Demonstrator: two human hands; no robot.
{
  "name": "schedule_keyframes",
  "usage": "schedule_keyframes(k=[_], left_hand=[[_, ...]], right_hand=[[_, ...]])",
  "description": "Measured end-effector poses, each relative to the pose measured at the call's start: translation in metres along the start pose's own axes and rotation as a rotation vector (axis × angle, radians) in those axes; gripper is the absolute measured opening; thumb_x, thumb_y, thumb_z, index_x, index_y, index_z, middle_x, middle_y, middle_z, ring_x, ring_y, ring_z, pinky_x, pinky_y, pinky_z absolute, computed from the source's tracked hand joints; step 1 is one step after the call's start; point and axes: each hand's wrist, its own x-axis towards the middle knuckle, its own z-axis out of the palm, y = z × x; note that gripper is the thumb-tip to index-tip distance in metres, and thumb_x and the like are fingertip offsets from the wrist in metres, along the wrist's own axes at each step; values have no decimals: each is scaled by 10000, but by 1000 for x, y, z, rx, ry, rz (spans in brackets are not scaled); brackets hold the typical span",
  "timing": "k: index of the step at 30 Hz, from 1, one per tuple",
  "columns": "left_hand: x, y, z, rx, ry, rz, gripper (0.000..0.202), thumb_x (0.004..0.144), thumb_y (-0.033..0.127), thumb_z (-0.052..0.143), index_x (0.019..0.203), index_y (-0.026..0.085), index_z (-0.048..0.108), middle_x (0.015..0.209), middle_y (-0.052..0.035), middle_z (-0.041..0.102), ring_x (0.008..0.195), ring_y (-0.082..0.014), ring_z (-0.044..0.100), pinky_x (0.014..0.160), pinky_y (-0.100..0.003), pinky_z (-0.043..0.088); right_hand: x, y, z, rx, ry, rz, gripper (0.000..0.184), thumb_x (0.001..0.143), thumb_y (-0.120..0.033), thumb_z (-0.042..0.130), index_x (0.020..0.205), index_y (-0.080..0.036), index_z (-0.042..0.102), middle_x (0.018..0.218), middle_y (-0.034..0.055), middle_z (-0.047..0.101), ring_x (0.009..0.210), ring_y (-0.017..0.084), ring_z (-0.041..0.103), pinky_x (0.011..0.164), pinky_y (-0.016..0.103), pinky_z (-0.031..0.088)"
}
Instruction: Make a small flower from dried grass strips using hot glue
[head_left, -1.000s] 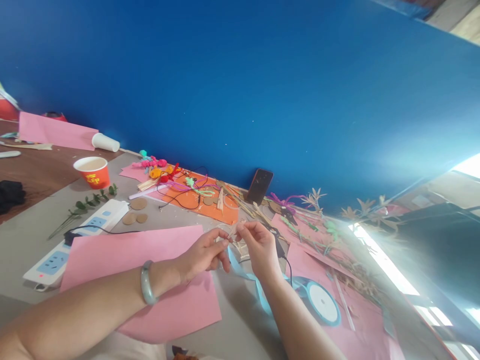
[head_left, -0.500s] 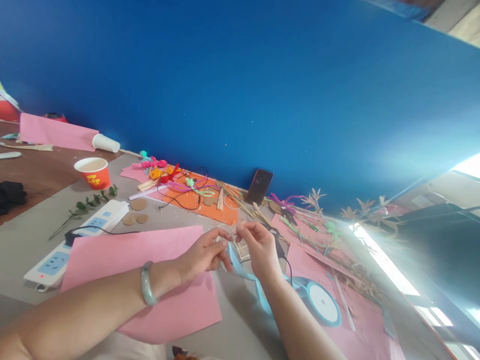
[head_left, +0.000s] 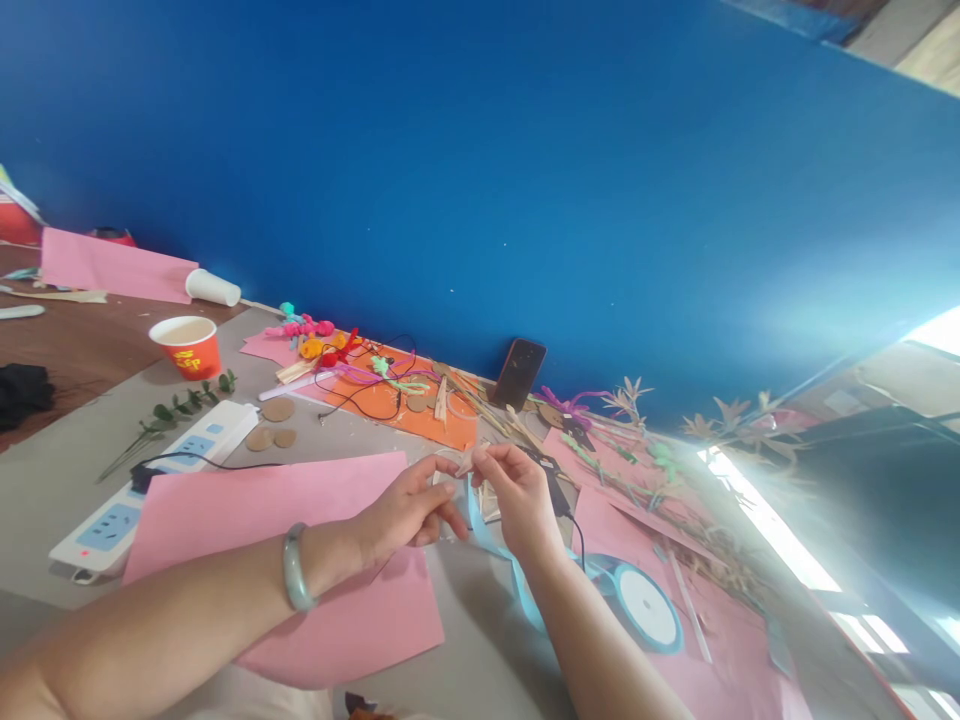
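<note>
My right hand (head_left: 521, 495) is closed in a pinch on a small pale strip (head_left: 469, 461), in front of the cluttered part of the table. Beside it, my left hand (head_left: 412, 505) has its fingers curled, the index fingertip touching the strip's left end. Whatever else lies between the left fingers is too small to make out. Light blue ribbon (head_left: 484, 535) hangs just below the fingertips and runs behind my right wrist to a white-centred spool (head_left: 649, 605). A pink sheet (head_left: 300, 500) lies under my left forearm.
A white power strip (head_left: 112, 525) with a plugged-in cable sits at the left, near a red paper cup (head_left: 186, 345). A phone (head_left: 519, 373) leans on the blue wall. Pipe-cleaner pieces (head_left: 397, 373) cover an orange sheet (head_left: 442, 425). Dried stems (head_left: 720, 550) lie to the right.
The pale strip shows more clearly between my fingertips. The upper end of the ribbon has swung slightly right, towards my right hand. Both arms stay nearly where they were.
</note>
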Motion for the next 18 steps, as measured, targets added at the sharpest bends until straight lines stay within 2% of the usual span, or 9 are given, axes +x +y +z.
schedule_keyframes(k=[7,18], left_hand=[[-2,2,1,4,16,11,251,880,388,486,1044,202,446,665,-39,685,353,-34,277,409,-197,174],[-2,5,3,4,37,14,247,873,392,492,1014,194,447,660,-47,689,346,-34,266,395,-192,150]], right_hand=[[0,3,0,-3,23,22,195,753,-349,663,654,-197,592,526,-11,566,560,149,533,621,284,467],[3,7,-2,41,13,38,185,746,-332,677,671,-184,595,560,-12,582,564,133,522,641,269,448]])
